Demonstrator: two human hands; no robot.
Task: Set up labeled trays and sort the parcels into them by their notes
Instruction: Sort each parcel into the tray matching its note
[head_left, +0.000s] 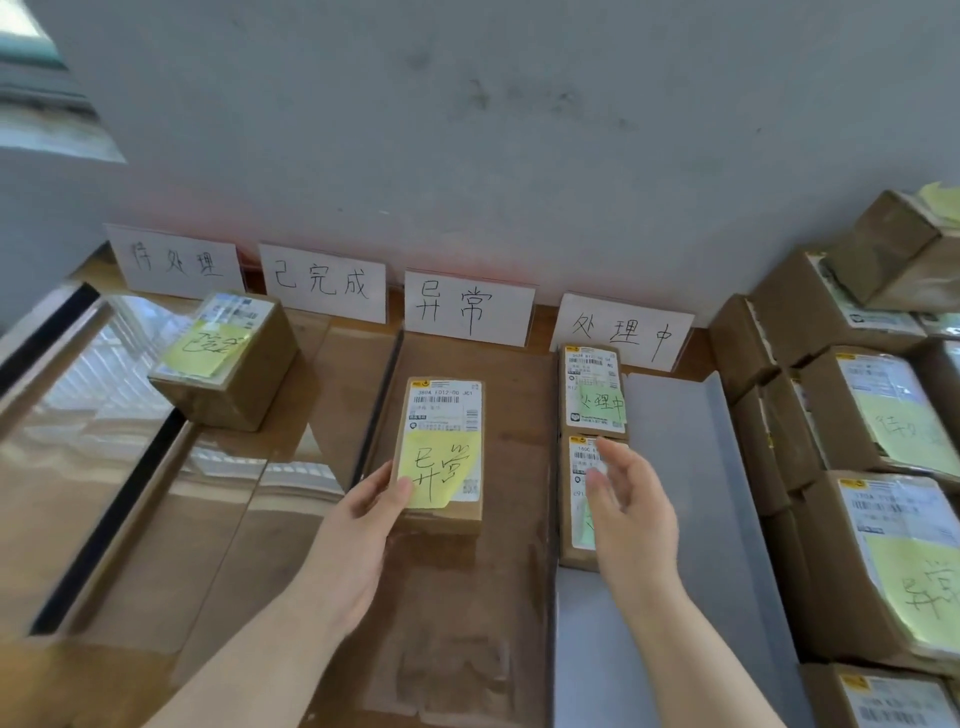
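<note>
Several white handwritten label cards lean on the wall: 待处理 (175, 261), 已完成 (323, 283), 异常 (467, 307), 处理中 (622, 332). A flat brown parcel (442, 415) with a yellow note lies in the clear tray (385, 374) below the 异常 card; my left hand (363, 525) holds its near left corner, thumb on the note. Two parcels lie in the grey tray (675, 467): a far one (592, 387) with a green note and a near one (576, 525). My right hand (631, 512) hovers open over the near one. A cube parcel (228, 358) with a yellow note sits at the left.
Stacked brown parcels (878, 410) with yellow notes fill the right side, more boxes (893, 244) piled behind them. A clear tray (98, 415) with dark edges lies at the far left. The wall (467, 130) stands right behind the cards.
</note>
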